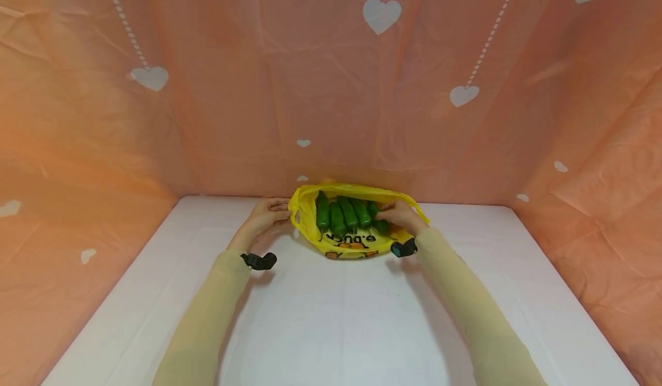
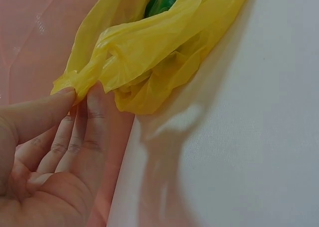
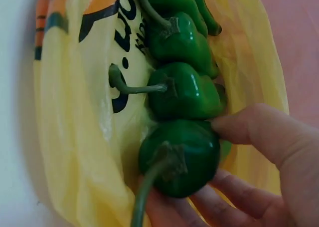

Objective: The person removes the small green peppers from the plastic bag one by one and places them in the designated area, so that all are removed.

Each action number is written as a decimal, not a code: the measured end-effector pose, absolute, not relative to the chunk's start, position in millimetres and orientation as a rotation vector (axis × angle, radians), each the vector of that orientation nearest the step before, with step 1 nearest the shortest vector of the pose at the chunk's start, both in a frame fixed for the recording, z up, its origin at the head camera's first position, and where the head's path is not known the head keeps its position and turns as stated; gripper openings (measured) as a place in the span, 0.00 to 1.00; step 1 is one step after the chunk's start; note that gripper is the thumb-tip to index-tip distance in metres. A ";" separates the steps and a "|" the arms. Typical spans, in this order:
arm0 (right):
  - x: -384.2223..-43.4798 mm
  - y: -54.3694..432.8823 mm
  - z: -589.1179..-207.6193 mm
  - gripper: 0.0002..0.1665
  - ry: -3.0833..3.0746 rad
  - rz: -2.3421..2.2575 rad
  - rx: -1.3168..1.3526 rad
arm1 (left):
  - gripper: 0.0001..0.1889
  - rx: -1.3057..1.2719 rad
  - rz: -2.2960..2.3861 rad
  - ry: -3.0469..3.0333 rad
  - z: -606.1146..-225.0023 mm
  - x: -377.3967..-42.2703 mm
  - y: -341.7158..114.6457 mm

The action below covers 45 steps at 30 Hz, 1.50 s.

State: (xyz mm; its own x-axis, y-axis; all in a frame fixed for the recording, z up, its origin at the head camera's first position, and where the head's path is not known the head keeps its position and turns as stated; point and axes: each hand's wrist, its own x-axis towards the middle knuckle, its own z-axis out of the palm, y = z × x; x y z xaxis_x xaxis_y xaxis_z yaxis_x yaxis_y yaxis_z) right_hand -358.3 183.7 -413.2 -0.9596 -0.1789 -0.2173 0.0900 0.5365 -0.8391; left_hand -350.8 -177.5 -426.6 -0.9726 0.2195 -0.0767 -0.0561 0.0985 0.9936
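Observation:
A yellow plastic bag (image 1: pixel 305 225) lies on its side at the table's far edge, its mouth toward me. Inside it several green peppers (image 1: pixel 337 219) sit in a row, stems toward the opening. My left hand (image 1: pixel 265 216) pinches the bag's left corner between thumb and fingers, as the left wrist view shows. Reaching into the mouth, my right hand (image 1: pixel 400 216) grips the rightmost green pepper (image 3: pixel 179 159), thumb on top and fingers underneath. That pepper touches the one beside it. Dark print shows on the bag's lower inner side.
A white table (image 1: pixel 336 323) spreads below the bag toward me. Orange cloth (image 1: pixel 331 99) printed with pale hearts hangs behind and at both sides, close to the bag. Each wrist carries a small black camera (image 1: pixel 260 261).

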 end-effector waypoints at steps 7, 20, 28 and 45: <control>-357.2 187.4 -409.3 0.26 2.382 -1.469 -0.070 | 0.22 0.177 1.966 2.166 -427.1 -354.7 -174.7; -356.8 191.5 -405.2 0.28 2.183 -1.620 -0.032 | 0.24 0.156 1.955 2.191 -424.5 -351.3 -179.6; -352.9 188.8 -406.3 0.32 2.118 -1.616 -0.041 | 0.23 0.150 1.955 2.186 -421.9 -351.7 -178.7; -319.4 183.6 -405.1 0.34 1.817 -1.788 -0.127 | 0.23 0.149 1.943 2.203 -423.2 -353.3 -178.3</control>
State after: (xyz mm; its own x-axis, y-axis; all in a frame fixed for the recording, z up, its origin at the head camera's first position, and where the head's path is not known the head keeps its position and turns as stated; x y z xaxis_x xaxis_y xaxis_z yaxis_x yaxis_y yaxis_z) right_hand -319.4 183.6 -405.1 -0.8271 -0.4540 -0.3313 0.3240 0.0966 -0.9411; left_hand -353.3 -178.3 -423.2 -0.9749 0.2066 -0.0827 -0.0563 0.1305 0.9898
